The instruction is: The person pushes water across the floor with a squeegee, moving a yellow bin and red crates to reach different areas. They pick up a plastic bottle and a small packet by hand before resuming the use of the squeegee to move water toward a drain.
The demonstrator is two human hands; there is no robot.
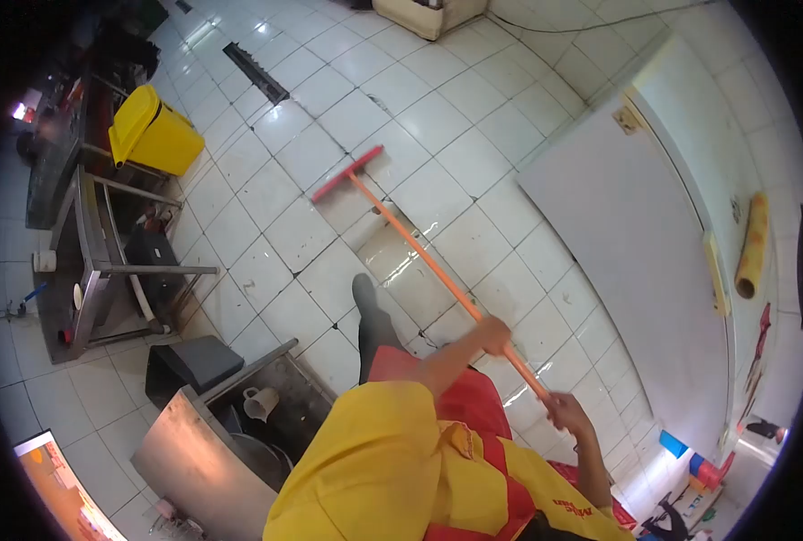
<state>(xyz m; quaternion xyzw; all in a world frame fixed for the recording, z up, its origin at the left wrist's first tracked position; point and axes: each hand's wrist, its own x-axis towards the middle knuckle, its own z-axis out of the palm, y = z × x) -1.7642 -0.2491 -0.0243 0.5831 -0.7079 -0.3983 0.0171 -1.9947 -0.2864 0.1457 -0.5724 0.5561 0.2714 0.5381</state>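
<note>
A floor squeegee (424, 257) with a long orange handle reaches diagonally from my body toward the upper left. Its red head (348, 173) rests on the white tiled floor (329, 126), beside some wet-looking tiles. My left hand (492, 334) is closed around the handle at its middle. Lower down, near the handle's end, my right hand (567, 412) also grips it. Below my hands show my yellow sleeve, a red apron and one dark shoe (363, 288).
On the left stand a yellow bin (163, 131), a metal table frame (154, 269), a black bin (194, 365) and a metal sink unit (203, 460) with a jug (259, 403). A large white chest-like cabinet (613, 216) fills the right side. A dark drain slot (255, 74) lies ahead.
</note>
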